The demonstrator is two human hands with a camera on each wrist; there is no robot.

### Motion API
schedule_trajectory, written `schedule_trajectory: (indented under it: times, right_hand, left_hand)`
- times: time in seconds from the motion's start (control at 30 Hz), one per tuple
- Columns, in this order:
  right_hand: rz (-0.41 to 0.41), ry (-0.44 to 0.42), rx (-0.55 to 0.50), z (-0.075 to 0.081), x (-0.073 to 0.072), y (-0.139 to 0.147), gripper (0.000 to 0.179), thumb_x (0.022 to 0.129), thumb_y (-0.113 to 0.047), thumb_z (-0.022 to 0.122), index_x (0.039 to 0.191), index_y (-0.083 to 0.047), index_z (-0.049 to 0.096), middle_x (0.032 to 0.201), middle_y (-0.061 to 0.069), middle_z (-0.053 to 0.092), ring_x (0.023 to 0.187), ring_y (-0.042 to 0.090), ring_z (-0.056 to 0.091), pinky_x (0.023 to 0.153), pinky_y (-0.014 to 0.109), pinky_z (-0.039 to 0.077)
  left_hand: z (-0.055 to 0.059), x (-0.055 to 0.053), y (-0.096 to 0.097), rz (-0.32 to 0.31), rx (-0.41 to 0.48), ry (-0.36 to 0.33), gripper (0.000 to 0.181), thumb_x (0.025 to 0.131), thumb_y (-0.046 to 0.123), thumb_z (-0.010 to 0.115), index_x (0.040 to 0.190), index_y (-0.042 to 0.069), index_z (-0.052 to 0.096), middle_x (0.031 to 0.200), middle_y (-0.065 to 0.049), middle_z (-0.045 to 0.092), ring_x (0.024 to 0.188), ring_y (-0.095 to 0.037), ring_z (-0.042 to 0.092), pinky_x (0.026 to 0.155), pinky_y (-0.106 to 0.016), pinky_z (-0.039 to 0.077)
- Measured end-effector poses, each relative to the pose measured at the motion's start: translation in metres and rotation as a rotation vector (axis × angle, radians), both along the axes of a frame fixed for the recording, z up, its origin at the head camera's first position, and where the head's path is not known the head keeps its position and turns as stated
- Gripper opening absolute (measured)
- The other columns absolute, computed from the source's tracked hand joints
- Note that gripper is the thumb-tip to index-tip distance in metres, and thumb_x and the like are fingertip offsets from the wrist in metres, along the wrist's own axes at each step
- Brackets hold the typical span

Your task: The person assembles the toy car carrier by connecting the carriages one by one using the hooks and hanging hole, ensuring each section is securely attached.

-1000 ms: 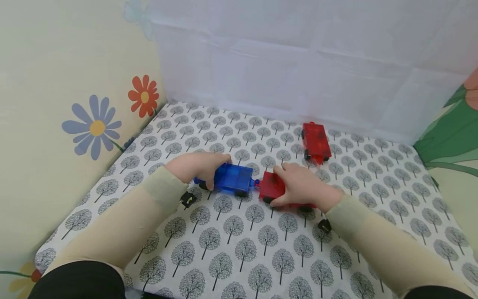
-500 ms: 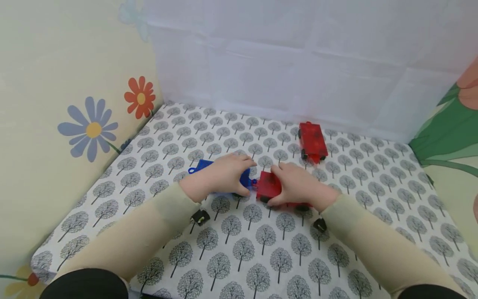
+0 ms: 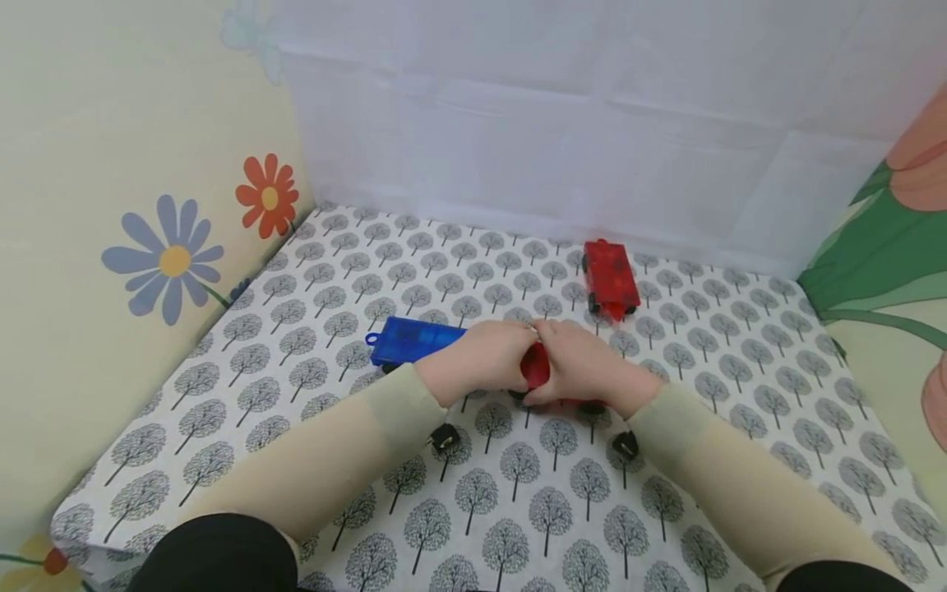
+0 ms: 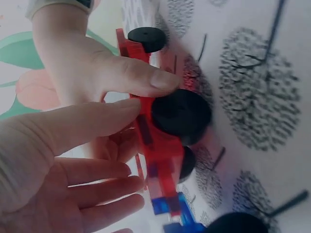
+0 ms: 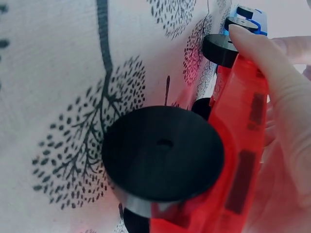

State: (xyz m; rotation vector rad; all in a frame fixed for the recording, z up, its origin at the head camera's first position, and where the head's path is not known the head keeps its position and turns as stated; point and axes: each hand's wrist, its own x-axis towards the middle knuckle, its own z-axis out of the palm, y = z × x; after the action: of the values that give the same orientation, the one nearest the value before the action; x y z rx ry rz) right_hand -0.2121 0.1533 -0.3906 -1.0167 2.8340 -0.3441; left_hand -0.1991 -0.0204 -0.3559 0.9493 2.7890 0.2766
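A red toy wagon (image 3: 536, 367) with black wheels stands on the tree-print cloth, mostly covered by both hands. My right hand (image 3: 588, 363) grips it from the right, thumb along the near side by a wheel (image 5: 221, 51). My left hand (image 3: 484, 355) reaches over the hitch to its left end, thumb and fingers on either side, the fingertips meeting the right hand's. A blue toy wagon (image 3: 414, 339) extends to the left under the left wrist, its ring pointing left. In the left wrist view the blue hitch piece (image 4: 181, 208) joins the red wagon's end.
A second red toy wagon (image 3: 611, 276) stands apart at the back right, near the white backdrop (image 3: 518, 148). The tree-print cloth (image 3: 551, 510) covers the table. A flower-patterned wall (image 3: 89, 353) borders the left side.
My left hand has moved right, off the blue wagon and across the hitch onto the red wagon beside my right hand. The right hand keeps its grip; the wagons have barely moved.
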Motion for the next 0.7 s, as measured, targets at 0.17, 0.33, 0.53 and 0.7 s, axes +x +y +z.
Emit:
schedule_trajectory:
  times: [0.17, 0.33, 0.53, 0.7]
  right_hand:
    - [0.017, 0.014, -0.027, -0.001, 0.0, -0.001, 0.107, 0.064, -0.061, 0.083, 0.143, -0.003, 0.041, 0.123, 0.009, 0.059, 0.107, 0.022, 0.057, 0.092, 0.035, 0.049]
    - [0.017, 0.024, -0.006, -0.001, 0.0, -0.001, 0.107, 0.064, -0.063, 0.082, 0.144, -0.005, 0.041, 0.128, 0.01, 0.057, 0.112, 0.024, 0.056, 0.096, 0.037, 0.047]
    - [-0.007, -0.064, 0.014, 0.006, 0.001, -0.001, 0.11, 0.062, -0.063, 0.085, 0.145, -0.005, 0.042, 0.124, 0.01, 0.058, 0.109, 0.023, 0.056, 0.092, 0.037, 0.048]
    - [-0.002, -0.194, 0.009, 0.021, -0.003, 0.009, 0.106, 0.066, -0.063, 0.083, 0.147, -0.009, 0.041, 0.135, 0.012, 0.051, 0.118, 0.026, 0.051, 0.097, 0.043, 0.046]
  left_hand:
    - [-0.002, -0.003, 0.004, -0.009, -0.015, -0.021, 0.048, 0.072, 0.035, 0.087, 0.11, 0.012, 0.068, 0.099, 0.001, 0.067, 0.087, -0.013, 0.061, 0.077, -0.027, 0.051]
    - [-0.002, -0.005, 0.005, 0.0, -0.045, -0.053, 0.052, 0.071, 0.034, 0.089, 0.114, 0.013, 0.069, 0.102, 0.001, 0.069, 0.088, -0.012, 0.061, 0.079, -0.027, 0.05]
    - [-0.002, -0.007, 0.007, -0.002, -0.072, -0.068, 0.056, 0.07, 0.03, 0.09, 0.119, 0.012, 0.069, 0.106, 0.001, 0.069, 0.09, -0.012, 0.06, 0.08, -0.028, 0.05]
    - [-0.002, -0.008, 0.007, -0.001, -0.111, -0.057, 0.065, 0.071, 0.032, 0.09, 0.128, 0.013, 0.066, 0.112, 0.001, 0.068, 0.096, -0.014, 0.06, 0.084, -0.03, 0.05]
